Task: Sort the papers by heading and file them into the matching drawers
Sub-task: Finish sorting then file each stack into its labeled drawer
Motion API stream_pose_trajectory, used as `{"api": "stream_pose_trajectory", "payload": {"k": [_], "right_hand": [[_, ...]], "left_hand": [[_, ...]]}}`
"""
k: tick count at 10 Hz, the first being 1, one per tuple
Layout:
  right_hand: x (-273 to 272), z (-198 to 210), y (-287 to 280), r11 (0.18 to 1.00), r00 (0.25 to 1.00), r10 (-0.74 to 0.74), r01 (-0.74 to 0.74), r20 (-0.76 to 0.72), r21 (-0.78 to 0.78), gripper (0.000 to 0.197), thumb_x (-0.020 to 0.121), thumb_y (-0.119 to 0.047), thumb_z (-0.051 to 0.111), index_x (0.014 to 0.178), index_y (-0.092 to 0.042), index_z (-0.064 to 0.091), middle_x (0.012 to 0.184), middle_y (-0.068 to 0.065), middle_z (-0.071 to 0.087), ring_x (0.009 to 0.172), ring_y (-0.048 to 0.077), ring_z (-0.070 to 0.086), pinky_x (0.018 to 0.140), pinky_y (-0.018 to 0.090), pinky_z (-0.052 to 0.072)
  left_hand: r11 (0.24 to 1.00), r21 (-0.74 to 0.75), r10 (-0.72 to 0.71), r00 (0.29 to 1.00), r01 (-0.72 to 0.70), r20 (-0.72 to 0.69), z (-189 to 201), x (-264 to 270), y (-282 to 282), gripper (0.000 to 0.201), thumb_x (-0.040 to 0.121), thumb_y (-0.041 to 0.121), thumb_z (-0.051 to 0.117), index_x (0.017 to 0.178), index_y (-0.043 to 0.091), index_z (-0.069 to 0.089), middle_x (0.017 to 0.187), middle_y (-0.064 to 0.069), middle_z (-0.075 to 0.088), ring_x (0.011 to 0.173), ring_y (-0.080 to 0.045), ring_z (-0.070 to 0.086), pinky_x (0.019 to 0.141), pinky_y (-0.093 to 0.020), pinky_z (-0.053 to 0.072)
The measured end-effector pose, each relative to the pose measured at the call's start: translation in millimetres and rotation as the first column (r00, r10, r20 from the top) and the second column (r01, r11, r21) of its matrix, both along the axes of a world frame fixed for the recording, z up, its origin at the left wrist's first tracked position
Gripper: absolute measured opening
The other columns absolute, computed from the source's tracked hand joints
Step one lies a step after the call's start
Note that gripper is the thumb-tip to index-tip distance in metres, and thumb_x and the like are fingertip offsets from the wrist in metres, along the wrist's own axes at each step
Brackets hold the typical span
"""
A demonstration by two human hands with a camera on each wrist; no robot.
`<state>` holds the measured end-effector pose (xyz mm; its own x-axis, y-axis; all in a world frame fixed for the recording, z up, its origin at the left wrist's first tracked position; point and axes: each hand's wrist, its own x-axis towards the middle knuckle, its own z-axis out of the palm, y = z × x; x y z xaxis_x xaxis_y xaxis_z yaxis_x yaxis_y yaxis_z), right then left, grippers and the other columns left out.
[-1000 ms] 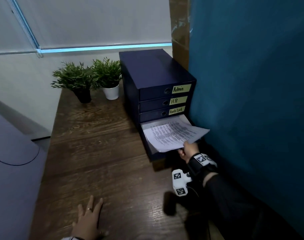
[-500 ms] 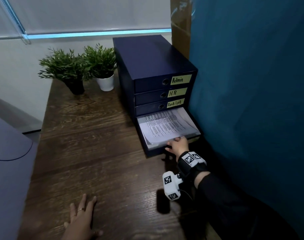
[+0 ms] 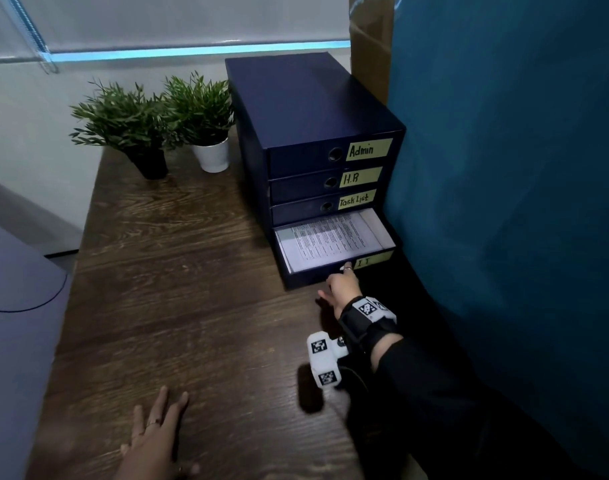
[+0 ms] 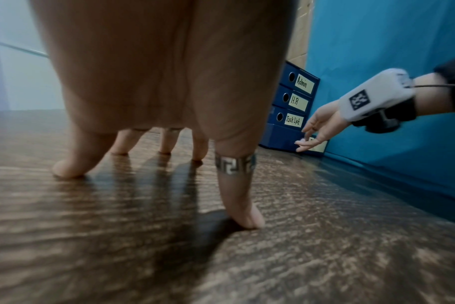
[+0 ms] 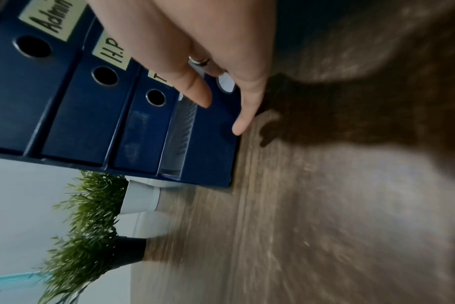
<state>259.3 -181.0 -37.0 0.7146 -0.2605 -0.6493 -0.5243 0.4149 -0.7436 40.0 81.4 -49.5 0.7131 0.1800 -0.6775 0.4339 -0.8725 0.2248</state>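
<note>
A dark blue drawer cabinet [image 3: 313, 98] stands at the table's back right, labelled Admin, H.R, Task List and IT from top to bottom. Its bottom drawer [image 3: 310, 277] is pulled partly out, and printed papers [image 3: 331, 240] lie flat inside. My right hand [image 3: 341, 284] is at that drawer's front by the IT label [image 3: 372, 260], holding nothing. In the right wrist view its straight fingers [image 5: 195, 90] touch the drawer front [image 5: 210, 144]. My left hand [image 3: 154, 441] lies spread on the table near its front edge, fingertips [image 4: 166, 144] down on the wood.
Two potted plants, one in a black pot [image 3: 150, 164] and one in a white pot [image 3: 211, 157], stand left of the cabinet. A blue partition [image 3: 504, 202] runs close along the right side. The wooden table [image 3: 178, 289] ends at a grey surface on the left.
The sheet my right hand held over the bottom drawer now lies inside it, released. The hand has dropped to the drawer front, and the drawer looks slightly further in. My left hand has stayed put.
</note>
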Motion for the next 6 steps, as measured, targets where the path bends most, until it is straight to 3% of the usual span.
{"api": "stream_pose_trajectory", "payload": {"k": [1,2,3,4,5,6], "right_hand": [[31.9,2.7,4.3,0.989,0.991,0.131,-0.133,-0.028,-0.070,0.054,0.096,-0.005,0.034,0.145,-0.024,0.025,0.125,0.008,0.043,0.107,0.027,0.051,0.050,0.032,0.050],[56.5,4.6,9.6,0.943,0.954,0.300,-0.296,0.004,-0.153,0.045,0.098,-0.010,0.031,0.143,-0.009,0.027,0.112,0.010,0.042,0.097,0.025,0.048,0.061,0.032,0.046],[76.7,7.3,13.8,0.948,0.953,0.304,-0.301,0.005,-0.103,0.047,0.101,-0.016,0.024,0.146,-0.029,0.019,0.114,0.005,0.041,0.091,0.024,0.051,0.074,0.037,0.047],[89.2,2.5,17.8,0.909,0.927,0.376,-0.369,-0.002,-0.194,0.061,0.098,-0.004,0.017,0.145,-0.041,0.007,0.114,0.002,0.044,0.069,0.016,0.053,0.076,0.037,0.047],[87.4,-3.2,15.9,0.868,0.898,0.439,-0.421,0.009,-0.264,0.068,0.096,0.000,0.021,0.144,-0.043,0.002,0.111,0.007,0.052,0.066,0.014,0.053,0.066,0.030,0.048],[76.9,-9.8,7.8,0.824,0.864,0.504,-0.476,0.013,-0.306,0.069,0.094,0.001,0.032,0.146,-0.037,0.009,0.113,0.008,0.055,0.065,0.013,0.055,0.062,0.026,0.047]], "left_hand": [[0.999,-0.013,0.029,1.000,-0.029,-0.004,2.8,1.3,-3.3,0.098,0.072,0.039,0.071,0.142,0.043,0.002,0.154,0.011,-0.019,0.144,-0.030,-0.013,0.112,-0.056,0.017],[0.996,0.038,0.083,0.996,-0.085,0.043,3.1,2.6,-11.5,0.068,0.091,0.033,0.047,0.140,0.046,0.002,0.155,0.014,-0.017,0.145,-0.027,-0.011,0.115,-0.053,0.014],[0.990,0.079,0.110,0.991,-0.116,0.083,1.3,4.3,-16.9,0.061,0.093,0.033,0.039,0.140,0.048,0.001,0.154,0.016,-0.017,0.145,-0.025,-0.009,0.115,-0.048,0.015],[0.987,0.101,0.114,0.989,-0.124,0.095,1.7,4.9,-19.3,0.061,0.093,0.033,0.039,0.139,0.049,0.003,0.153,0.017,-0.018,0.146,-0.024,-0.008,0.115,-0.047,0.016],[0.984,0.113,0.127,0.987,-0.138,0.100,2.3,8.1,-18.9,0.061,0.092,0.029,0.040,0.139,0.050,0.008,0.154,0.016,-0.015,0.146,-0.023,-0.005,0.114,-0.047,0.016],[0.986,0.142,0.077,0.993,-0.090,0.095,5.9,10.2,-21.9,0.057,0.094,0.029,0.034,0.139,0.050,0.003,0.154,0.015,-0.018,0.146,-0.023,-0.006,0.114,-0.044,0.018]]}}
